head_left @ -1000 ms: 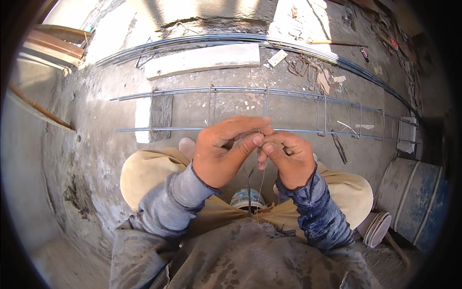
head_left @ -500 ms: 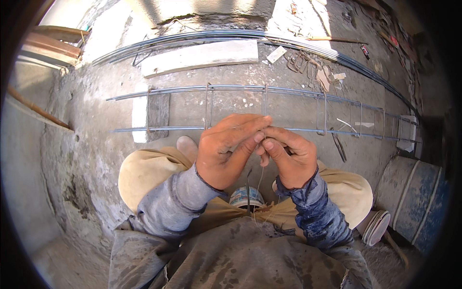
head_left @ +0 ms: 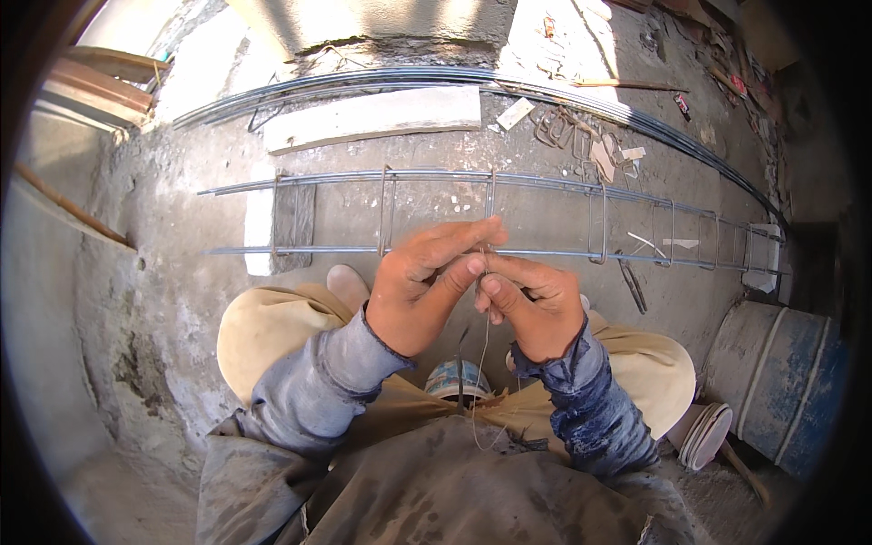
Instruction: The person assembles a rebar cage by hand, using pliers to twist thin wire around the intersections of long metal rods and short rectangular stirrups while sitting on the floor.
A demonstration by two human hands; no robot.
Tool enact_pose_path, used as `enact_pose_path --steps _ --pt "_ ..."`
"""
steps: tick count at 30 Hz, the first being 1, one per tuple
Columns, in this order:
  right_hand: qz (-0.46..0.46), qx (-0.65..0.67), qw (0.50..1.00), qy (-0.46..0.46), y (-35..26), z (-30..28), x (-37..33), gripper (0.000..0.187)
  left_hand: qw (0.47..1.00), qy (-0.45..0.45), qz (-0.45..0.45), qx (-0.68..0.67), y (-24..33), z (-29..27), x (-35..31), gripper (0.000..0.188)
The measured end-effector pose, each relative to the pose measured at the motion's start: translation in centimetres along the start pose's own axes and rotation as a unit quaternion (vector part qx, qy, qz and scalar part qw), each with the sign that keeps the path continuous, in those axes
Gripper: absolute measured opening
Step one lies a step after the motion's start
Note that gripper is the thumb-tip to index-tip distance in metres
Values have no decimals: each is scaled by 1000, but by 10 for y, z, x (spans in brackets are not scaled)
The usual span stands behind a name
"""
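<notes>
A thin tie wire (head_left: 484, 350) runs between my fingertips and hangs in a loose curve toward my lap. My left hand (head_left: 420, 286) pinches it between thumb and fingers, the other fingers stretched over the top. Close against it, my right hand (head_left: 542, 307) is closed on the same wire, thumb pressed to the forefinger. The exact grip points are partly hidden by the fingers. Beyond both hands lies a rebar cage (head_left: 345, 250), long steel bars joined by rectangular stirrups (head_left: 385, 213). My hands appear in front of its near bar; whether they touch it I cannot tell.
A wooden block (head_left: 295, 222) lies under the cage's left end. Farther off are a pale plank (head_left: 372, 120) and a bundle of long bars (head_left: 627, 113). A pincer-like tool (head_left: 631, 283) lies right of my hands. Between my legs stands a small bucket (head_left: 445, 374); a blue-grey drum (head_left: 772, 381) lies right.
The view has shifted slightly, so the scene sits a little lower and left. My hands keep their pinch on the wire, and its hanging length shows more clearly.
</notes>
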State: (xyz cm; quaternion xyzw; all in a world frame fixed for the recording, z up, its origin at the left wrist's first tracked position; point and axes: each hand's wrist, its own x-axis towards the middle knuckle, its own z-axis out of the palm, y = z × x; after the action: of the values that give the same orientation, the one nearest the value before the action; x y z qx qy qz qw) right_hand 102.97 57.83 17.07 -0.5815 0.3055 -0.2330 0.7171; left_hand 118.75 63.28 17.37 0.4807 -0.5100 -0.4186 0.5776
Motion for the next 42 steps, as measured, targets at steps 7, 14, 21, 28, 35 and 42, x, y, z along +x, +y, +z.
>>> enact_pose_path --steps 7,14,21,28,35,42 --pt "26 69 997 25 13 6 -1 26 995 -11 -48 -83 -7 -1 -9 21" --pt "-123 -140 982 45 15 37 -5 41 943 199 -39 -265 4 -35 10 19" --pt "-217 -260 937 -82 20 66 -15 54 903 339 7 -265 22 -84 5 18" --pt "-250 -344 897 -125 3 56 -13 50 922 294 -38 -248 18 -67 12 19" --pt "-272 -354 886 -127 7 59 -15 36 936 278 -34 -215 10 -65 0 22" --pt "-274 -304 901 -144 17 56 -27 26 933 269 0 -237 19 -91 -2 20"
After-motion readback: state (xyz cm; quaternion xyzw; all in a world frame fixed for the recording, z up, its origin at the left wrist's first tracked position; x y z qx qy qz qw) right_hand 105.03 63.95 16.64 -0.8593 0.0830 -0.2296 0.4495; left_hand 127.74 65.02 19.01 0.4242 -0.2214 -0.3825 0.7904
